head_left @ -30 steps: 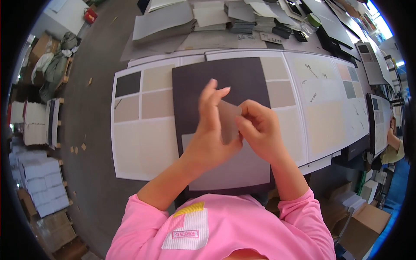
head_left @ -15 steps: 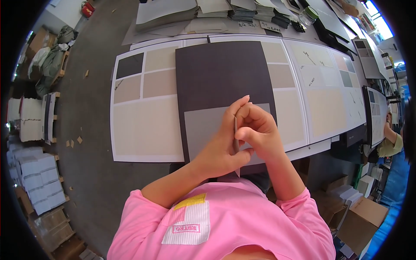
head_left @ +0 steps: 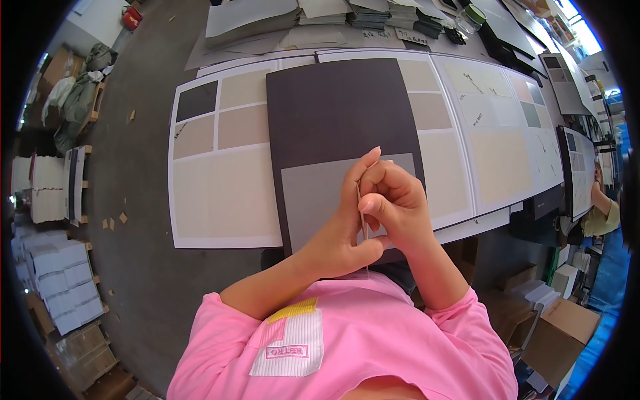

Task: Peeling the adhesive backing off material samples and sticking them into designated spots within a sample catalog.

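My left hand (head_left: 343, 230) and my right hand (head_left: 393, 203) are pressed together, both pinching a thin, flat sheet (head_left: 363, 220) seen edge-on between them. They hover over a dark grey board (head_left: 333, 110) that lies on the table, with a lighter grey panel (head_left: 310, 197) stuck on its near half. The hands cover the right part of that panel.
White boards with beige, brown and grey sample panels (head_left: 220, 173) lie left and right of the dark board. Stacks of sheets (head_left: 250, 20) line the table's far edge. Piles of white packs (head_left: 57, 280) and cardboard boxes (head_left: 557, 340) sit on the floor. Another person (head_left: 603, 210) is at the right edge.
My hands dropped from spread fingers holding a flat grey sheet to a tight pinch nearer my chest, and the sheet now shows edge-on. The view shifted so the dark board sits higher.
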The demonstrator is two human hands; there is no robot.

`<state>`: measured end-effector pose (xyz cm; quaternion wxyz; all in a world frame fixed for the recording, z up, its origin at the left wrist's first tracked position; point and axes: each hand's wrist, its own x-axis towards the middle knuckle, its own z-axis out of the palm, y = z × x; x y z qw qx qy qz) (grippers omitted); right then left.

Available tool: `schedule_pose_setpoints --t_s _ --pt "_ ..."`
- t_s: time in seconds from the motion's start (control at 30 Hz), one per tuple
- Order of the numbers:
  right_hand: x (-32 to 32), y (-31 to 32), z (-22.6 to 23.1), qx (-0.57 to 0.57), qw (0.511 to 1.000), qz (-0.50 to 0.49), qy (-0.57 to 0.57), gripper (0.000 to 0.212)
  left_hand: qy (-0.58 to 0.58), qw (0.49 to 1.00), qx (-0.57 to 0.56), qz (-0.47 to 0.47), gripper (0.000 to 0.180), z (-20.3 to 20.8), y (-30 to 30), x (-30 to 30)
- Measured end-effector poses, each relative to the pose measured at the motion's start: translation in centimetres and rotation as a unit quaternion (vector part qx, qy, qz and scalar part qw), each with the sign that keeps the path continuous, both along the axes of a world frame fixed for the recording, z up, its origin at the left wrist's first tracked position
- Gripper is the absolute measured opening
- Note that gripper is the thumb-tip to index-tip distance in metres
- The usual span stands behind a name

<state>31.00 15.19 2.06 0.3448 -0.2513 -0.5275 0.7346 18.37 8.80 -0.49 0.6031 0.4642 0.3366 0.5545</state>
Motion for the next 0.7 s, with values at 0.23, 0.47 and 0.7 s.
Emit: schedule_pose_setpoints --t_s 0.23,0.47,0.7 --pt "0.3 0.1 0.0 -0.018 0.999 0.008 0.039 0.018 -0.001 1.000 -0.011 -0.006 0.106 0.7 0.1 0.2" --pt "0.6 0.6 0.1 -0.013 1.000 -0.001 -0.027 0.011 0.010 0.999 -0.021 -0.028 0.104 0.8 -0.1 -0.8" --pt "0.7 -0.1 2.7 0.160 0.974 -0.056 -0.149 0.013 0.228 0.967 0.080 0.083 0.093 -0.4 0.9 -2.1"
